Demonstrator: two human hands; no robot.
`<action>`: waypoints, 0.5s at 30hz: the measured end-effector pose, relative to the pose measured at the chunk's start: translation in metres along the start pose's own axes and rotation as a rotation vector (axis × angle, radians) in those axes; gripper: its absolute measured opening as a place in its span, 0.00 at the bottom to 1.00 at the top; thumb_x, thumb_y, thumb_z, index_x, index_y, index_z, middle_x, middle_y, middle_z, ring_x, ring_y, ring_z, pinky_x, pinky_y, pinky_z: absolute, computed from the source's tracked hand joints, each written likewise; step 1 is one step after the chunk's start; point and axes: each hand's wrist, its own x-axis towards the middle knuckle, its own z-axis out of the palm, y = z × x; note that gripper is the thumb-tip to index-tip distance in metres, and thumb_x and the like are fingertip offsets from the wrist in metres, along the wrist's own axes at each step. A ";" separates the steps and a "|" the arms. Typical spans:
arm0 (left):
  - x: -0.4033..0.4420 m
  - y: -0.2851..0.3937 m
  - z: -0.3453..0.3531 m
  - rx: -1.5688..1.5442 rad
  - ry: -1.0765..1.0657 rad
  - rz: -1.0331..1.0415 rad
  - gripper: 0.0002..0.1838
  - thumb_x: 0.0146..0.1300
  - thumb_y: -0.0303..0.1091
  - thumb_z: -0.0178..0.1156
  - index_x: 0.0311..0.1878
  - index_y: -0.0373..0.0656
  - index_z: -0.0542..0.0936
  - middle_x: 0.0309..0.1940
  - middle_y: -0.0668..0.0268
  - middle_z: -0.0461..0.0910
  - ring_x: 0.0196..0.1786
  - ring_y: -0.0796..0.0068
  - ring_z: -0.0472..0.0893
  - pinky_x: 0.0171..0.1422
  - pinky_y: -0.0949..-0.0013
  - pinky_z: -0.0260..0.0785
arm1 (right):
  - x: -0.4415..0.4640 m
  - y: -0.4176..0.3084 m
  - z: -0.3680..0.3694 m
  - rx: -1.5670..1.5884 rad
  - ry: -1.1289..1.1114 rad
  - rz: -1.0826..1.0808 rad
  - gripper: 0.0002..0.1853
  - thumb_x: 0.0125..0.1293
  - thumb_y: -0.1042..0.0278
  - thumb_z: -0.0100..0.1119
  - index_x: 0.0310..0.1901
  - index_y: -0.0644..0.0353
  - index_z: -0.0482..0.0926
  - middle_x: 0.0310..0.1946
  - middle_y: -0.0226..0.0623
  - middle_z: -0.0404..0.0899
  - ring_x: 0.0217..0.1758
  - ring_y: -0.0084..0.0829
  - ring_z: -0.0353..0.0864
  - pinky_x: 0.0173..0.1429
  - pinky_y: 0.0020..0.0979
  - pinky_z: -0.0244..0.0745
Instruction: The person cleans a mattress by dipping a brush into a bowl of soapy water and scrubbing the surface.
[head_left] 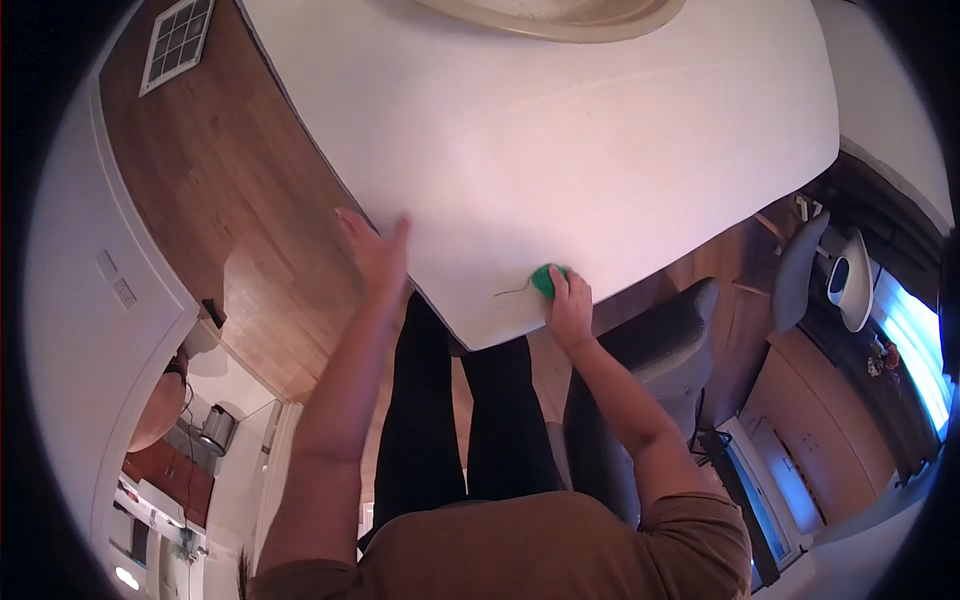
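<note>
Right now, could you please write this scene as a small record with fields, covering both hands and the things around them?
left hand: left hand, open, at the table edge, nothing seen in it
right hand: right hand, fingers touching the green thing; grip unclear
string: thin string, lying beside the green thing
surface: white table
far side: beige basin, partly out of view
right side: gray chair

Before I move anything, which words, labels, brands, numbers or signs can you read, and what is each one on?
None can be read in this view.
Green bundle at the right hand: no text visible.
White tabletop and beige basin: no text visible on the parts in view.
Wall outlet and metal cylinder: too small to tell whether they carry any marking.
</note>
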 end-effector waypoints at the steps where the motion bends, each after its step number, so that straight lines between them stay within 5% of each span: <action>1: -0.006 0.006 0.007 0.082 -0.023 -0.022 0.54 0.58 0.47 0.64 0.74 0.33 0.39 0.75 0.45 0.37 0.77 0.50 0.40 0.76 0.46 0.38 | 0.011 -0.007 -0.004 0.003 0.016 0.024 0.27 0.47 0.79 0.61 0.54 0.58 0.75 0.45 0.53 0.74 0.48 0.53 0.74 0.53 0.46 0.69; 4: -0.010 0.012 0.020 0.443 -0.010 0.287 0.57 0.54 0.47 0.67 0.74 0.35 0.39 0.75 0.45 0.36 0.77 0.44 0.39 0.74 0.39 0.35 | 0.161 -0.056 0.041 0.043 0.086 -0.088 0.23 0.49 0.77 0.59 0.51 0.57 0.75 0.40 0.45 0.74 0.44 0.47 0.74 0.46 0.45 0.68; 8: 0.011 0.037 0.023 0.520 -0.141 0.285 0.58 0.50 0.46 0.70 0.74 0.38 0.41 0.75 0.47 0.35 0.77 0.43 0.38 0.75 0.38 0.34 | 0.288 -0.126 0.055 0.030 0.241 -0.076 0.18 0.54 0.75 0.52 0.49 0.56 0.74 0.41 0.44 0.74 0.47 0.45 0.74 0.50 0.43 0.66; 11: 0.010 0.037 0.016 0.609 -0.157 0.321 0.59 0.49 0.47 0.71 0.74 0.39 0.42 0.76 0.50 0.35 0.77 0.45 0.39 0.75 0.38 0.34 | 0.214 -0.092 0.032 0.086 0.155 -0.064 0.18 0.55 0.76 0.51 0.49 0.56 0.74 0.41 0.44 0.74 0.48 0.45 0.74 0.51 0.43 0.65; 15: 0.007 0.042 0.018 0.679 -0.143 0.309 0.58 0.50 0.47 0.70 0.75 0.45 0.42 0.76 0.51 0.35 0.77 0.46 0.39 0.75 0.38 0.36 | -0.012 0.019 -0.008 -0.136 -0.055 0.037 0.28 0.46 0.75 0.63 0.54 0.57 0.74 0.45 0.49 0.74 0.49 0.49 0.74 0.51 0.47 0.66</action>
